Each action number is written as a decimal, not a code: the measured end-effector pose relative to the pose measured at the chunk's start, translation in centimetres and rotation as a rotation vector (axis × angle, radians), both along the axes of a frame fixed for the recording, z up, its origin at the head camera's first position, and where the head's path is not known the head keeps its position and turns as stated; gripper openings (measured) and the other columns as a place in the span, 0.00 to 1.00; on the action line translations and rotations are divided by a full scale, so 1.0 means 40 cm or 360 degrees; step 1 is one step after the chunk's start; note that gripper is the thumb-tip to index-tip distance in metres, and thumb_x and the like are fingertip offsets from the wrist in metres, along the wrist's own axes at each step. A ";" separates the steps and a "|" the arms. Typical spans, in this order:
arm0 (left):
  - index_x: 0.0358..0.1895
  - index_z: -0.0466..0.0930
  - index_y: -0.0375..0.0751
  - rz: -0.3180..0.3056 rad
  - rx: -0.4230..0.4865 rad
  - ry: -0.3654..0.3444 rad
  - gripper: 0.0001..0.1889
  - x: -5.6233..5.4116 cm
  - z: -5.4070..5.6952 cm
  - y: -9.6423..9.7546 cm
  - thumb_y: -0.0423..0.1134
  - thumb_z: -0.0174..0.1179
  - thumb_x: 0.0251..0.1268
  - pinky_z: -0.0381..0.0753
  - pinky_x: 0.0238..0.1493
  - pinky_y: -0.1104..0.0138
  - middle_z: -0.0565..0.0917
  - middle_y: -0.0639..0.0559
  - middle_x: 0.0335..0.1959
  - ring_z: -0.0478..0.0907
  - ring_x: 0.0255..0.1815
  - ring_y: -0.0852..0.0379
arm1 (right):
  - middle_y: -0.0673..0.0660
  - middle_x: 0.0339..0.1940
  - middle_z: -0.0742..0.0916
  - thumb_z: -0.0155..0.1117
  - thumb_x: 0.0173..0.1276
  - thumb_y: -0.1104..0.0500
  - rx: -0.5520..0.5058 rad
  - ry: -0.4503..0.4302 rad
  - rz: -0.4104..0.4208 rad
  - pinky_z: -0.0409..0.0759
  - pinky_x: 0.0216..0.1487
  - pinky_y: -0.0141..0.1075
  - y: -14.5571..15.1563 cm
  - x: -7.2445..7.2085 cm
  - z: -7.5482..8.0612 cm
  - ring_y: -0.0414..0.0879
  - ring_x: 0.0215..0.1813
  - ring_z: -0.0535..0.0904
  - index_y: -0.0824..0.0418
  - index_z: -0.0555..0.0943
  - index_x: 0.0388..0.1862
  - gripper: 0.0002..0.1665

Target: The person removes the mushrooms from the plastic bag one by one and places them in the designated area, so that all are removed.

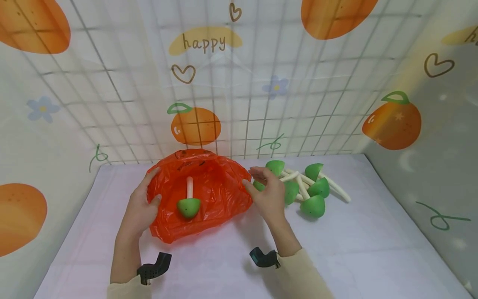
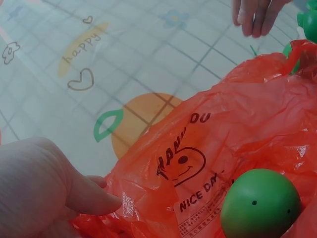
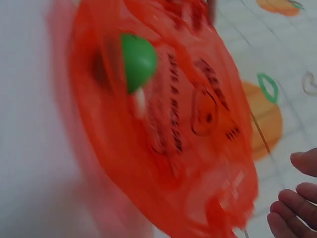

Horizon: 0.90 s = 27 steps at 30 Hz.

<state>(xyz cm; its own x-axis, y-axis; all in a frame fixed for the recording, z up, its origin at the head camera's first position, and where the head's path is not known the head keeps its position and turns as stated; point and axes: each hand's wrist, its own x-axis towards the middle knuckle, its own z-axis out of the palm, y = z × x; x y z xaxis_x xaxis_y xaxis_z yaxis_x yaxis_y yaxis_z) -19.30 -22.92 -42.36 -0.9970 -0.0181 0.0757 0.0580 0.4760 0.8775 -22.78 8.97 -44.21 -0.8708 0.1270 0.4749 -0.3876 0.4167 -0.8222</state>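
A red plastic bag (image 1: 220, 199) with black print lies mouth open toward me. Inside it rests one mushroom-shaped piece (image 1: 189, 207), with a green dome cap and a white stem; its cap (image 2: 261, 204) fills the lower right of the left wrist view. My left hand (image 1: 140, 205) holds the bag's left rim, thumb on the inner side and fingers behind the film. Just off the bag's right edge, my right hand (image 1: 269, 193) has its fingers extended and holds nothing. It stands between the bag and a pile of similar green-capped pieces (image 1: 313, 206), partly covering the nearest ones.
Several green-capped pieces lie crossed over one another on the white tabletop (image 1: 358, 249), one white stem (image 1: 337, 189) sticking out to the right. A printed curtain (image 1: 239, 83) over a wire grid closes off the back. Black wrist cameras (image 1: 154, 265) sit at both cuffs.
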 end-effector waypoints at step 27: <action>0.86 0.53 0.52 0.0015 0.0004 -0.0001 0.40 -0.004 -0.004 -0.006 0.24 0.53 0.75 0.74 0.68 0.40 0.59 0.45 0.84 0.56 0.82 0.37 | 0.59 0.60 0.87 0.80 0.65 0.58 0.0413 -0.0419 0.0548 0.85 0.61 0.49 -0.242 0.011 -0.069 0.54 0.62 0.81 0.62 0.82 0.63 0.29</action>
<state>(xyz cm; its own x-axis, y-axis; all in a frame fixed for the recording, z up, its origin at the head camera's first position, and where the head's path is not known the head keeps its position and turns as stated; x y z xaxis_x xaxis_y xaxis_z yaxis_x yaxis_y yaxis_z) -19.44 -23.17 -42.51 -0.9968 -0.0279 0.0750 0.0529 0.4741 0.8789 -22.35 -0.71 -46.98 -0.9360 -0.2817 0.2111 -0.3317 0.5049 -0.7969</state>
